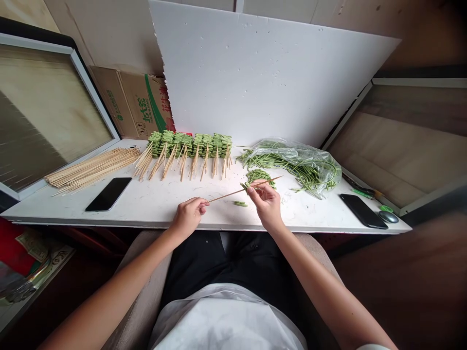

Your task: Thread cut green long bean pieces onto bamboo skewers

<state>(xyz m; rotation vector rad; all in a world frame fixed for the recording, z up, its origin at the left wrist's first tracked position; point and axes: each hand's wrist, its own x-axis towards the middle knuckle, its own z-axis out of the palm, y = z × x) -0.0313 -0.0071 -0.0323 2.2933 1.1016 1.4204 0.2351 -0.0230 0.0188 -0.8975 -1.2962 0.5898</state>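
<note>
The hands stand slightly apart, the left hand (pixel 188 217) pinching a thin pale bamboo skewer (pixel 228 195) near its end, the right hand (pixel 265 204) clamping it beside a short green bean piece (pixel 244 186).

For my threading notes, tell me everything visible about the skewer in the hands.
This bamboo skewer is long, thin, straight and pale. It slants gently up to the right, held in the air. The left hand grips its lower end; the right hand pinches it further along, beside short green bean pieces on it, with its tip projecting past.
</note>
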